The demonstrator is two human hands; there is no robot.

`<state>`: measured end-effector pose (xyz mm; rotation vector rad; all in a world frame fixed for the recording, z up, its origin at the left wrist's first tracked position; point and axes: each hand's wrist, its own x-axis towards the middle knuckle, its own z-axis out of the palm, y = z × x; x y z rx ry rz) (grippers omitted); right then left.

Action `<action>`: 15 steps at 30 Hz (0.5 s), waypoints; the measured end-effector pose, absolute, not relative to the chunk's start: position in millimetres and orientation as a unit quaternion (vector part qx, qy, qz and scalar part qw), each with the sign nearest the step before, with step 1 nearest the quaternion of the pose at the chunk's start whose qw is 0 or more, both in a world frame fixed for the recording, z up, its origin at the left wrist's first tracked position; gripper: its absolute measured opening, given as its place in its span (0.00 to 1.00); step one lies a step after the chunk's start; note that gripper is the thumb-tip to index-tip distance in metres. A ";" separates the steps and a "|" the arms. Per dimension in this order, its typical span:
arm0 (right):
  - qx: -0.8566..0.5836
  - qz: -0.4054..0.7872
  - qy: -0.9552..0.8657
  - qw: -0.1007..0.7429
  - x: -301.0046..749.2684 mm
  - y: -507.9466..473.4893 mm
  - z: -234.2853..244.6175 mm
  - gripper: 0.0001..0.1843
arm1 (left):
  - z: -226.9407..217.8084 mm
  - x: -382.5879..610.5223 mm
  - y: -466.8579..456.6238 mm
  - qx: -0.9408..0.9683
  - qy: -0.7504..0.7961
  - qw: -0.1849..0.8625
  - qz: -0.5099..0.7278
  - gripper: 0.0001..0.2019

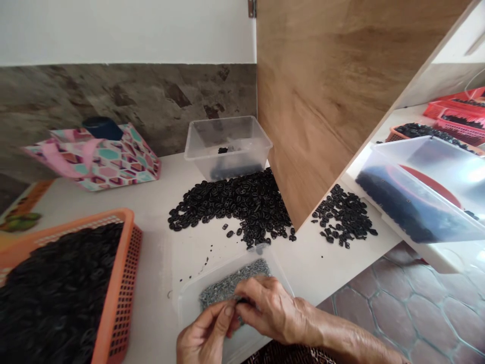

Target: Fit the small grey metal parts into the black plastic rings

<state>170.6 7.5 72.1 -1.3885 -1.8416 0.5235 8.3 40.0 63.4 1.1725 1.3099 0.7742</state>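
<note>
My left hand [206,331] and my right hand [271,308] meet over a shallow clear plastic tray [189,303] at the near table edge. The tray holds a heap of small grey metal pieces [231,280]. Both hands are pinched together at the fingertips around a tiny dark part [242,301] that is mostly hidden between them. Beyond the tray lies a spread of small black plastic links [238,207] on the white table [159,263].
An orange basket [125,283] full of black parts stands at the left. A clear tub [227,144] sits at the back, beside a patterned pink bag [102,159]. A wooden panel [326,91] divides the table; a second black pile [343,217], a tilted clear container [424,197] and red baskets [460,119] lie at the right.
</note>
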 end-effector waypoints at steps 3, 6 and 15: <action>-0.526 0.249 -0.677 0.450 171.2 8.2 73.4 0.03 | 62.0 12.5 40.2 0.405 0.532 0.642 0.375 0.18; -0.477 0.277 -0.685 0.476 172.1 8.9 79.7 0.10 | 59.5 17.8 37.1 0.350 0.515 0.674 0.396 0.16; -0.521 0.295 -0.629 0.495 172.2 5.8 79.6 0.09 | 55.9 17.7 30.7 0.312 0.497 0.708 0.392 0.15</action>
